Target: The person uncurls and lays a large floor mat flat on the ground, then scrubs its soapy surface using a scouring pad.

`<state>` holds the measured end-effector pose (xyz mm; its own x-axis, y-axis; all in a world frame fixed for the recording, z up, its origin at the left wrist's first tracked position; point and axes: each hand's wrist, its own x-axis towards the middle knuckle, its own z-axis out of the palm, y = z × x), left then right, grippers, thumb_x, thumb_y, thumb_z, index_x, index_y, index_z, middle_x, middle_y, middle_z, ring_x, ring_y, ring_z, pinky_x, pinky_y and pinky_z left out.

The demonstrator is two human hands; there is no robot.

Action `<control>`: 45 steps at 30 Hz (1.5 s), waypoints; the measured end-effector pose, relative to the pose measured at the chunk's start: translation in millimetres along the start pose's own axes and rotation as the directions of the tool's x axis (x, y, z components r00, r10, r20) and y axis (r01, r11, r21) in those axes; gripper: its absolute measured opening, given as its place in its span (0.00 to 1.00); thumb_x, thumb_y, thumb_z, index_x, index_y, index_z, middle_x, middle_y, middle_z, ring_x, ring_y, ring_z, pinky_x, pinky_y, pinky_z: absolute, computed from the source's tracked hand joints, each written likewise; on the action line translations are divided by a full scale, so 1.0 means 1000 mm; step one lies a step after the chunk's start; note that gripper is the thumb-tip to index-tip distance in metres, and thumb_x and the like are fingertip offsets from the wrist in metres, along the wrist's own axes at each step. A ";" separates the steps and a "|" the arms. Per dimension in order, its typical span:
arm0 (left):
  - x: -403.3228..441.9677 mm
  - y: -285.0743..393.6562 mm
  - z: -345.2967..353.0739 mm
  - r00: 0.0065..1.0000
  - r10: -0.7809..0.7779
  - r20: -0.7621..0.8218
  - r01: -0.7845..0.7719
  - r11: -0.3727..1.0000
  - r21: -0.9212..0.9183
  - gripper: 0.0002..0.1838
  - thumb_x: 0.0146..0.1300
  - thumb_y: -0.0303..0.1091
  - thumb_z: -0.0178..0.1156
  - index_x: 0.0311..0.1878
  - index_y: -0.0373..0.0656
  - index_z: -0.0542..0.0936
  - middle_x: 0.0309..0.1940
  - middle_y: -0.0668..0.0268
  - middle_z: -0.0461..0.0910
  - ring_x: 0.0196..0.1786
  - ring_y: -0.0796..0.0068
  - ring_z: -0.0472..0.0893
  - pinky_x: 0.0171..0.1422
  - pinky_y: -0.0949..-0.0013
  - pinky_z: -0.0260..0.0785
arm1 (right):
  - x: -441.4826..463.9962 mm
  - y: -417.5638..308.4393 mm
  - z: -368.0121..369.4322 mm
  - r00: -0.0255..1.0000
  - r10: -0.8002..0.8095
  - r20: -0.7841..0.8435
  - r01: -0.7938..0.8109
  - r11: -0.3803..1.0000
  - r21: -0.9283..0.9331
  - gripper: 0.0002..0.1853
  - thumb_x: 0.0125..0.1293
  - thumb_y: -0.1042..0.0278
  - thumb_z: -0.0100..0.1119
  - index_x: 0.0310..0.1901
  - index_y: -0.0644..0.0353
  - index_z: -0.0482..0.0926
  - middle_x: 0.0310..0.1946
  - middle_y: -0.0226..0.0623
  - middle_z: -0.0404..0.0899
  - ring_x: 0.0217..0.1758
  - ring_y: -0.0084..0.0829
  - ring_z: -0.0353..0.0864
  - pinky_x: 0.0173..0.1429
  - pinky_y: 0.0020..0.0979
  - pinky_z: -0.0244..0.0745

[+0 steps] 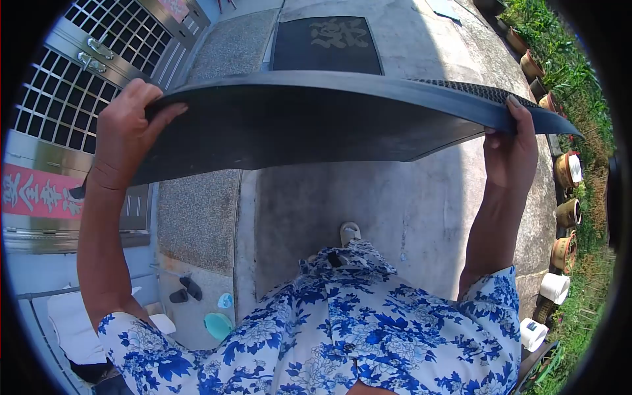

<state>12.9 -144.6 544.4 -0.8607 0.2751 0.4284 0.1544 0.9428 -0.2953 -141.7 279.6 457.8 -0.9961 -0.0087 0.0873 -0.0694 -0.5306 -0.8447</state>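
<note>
Stretched between my two hands is a large black floor mat [303, 122], held up in front of my chest. Its smooth dark underside faces me, and a strip of bumpy textured surface shows along the upper right edge. My left hand [135, 131] grips the left end, thumb on the near side and the other fingers curled over the top. At the right, my right hand [513, 141] pinches the edge near the mat's pointed corner. The mat bows between the hands and its lower edge hangs free. Beyond it, a second dark mat [296, 49] with pale lettering lies on the concrete.
A metal grid door [56, 99] and a pink sign [39, 191] stand at left. Dark slippers [191, 288] and a green basin [218, 325] sit on the ground at lower left. Pots [568, 214], white containers [554, 288] and plants line the right side.
</note>
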 end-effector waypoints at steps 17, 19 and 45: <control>0.007 -0.047 -0.184 0.993 0.044 -0.106 -0.014 0.964 0.265 0.10 0.58 0.34 0.68 0.38 0.40 0.79 0.31 0.61 0.77 0.31 0.69 0.81 0.32 0.68 0.73 | -0.013 -0.168 0.108 0.720 -0.529 0.450 0.673 0.692 -0.263 0.17 0.71 0.74 0.42 0.21 0.60 0.69 0.17 0.27 0.70 0.09 0.12 0.60 0.10 0.16 0.57; 0.004 -0.034 -0.180 0.992 0.057 -0.111 -0.030 0.973 0.230 0.10 0.58 0.34 0.68 0.38 0.40 0.79 0.31 0.61 0.77 0.31 0.69 0.81 0.32 0.67 0.73 | 0.009 -0.174 0.052 0.737 -0.409 0.539 0.519 0.853 -0.063 0.09 0.70 0.73 0.47 0.30 0.63 0.72 0.25 0.35 0.75 0.20 0.21 0.67 0.18 0.19 0.62; -0.315 0.261 0.137 0.849 -0.022 0.528 0.227 0.917 -0.328 0.09 0.48 0.30 0.64 0.29 0.46 0.72 0.28 0.64 0.71 0.34 0.62 0.78 0.34 0.60 0.74 | -0.317 0.161 -0.250 0.468 0.683 -0.561 -0.733 0.654 0.185 0.05 0.62 0.68 0.59 0.30 0.56 0.75 0.21 0.30 0.74 0.19 0.27 0.75 0.20 0.24 0.66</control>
<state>257.7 -10.6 215.5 -0.9902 0.1137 -0.0813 0.1048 0.9888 0.1065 149.0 409.2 162.2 -0.5434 0.1089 -0.8324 0.6951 -0.4976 -0.5189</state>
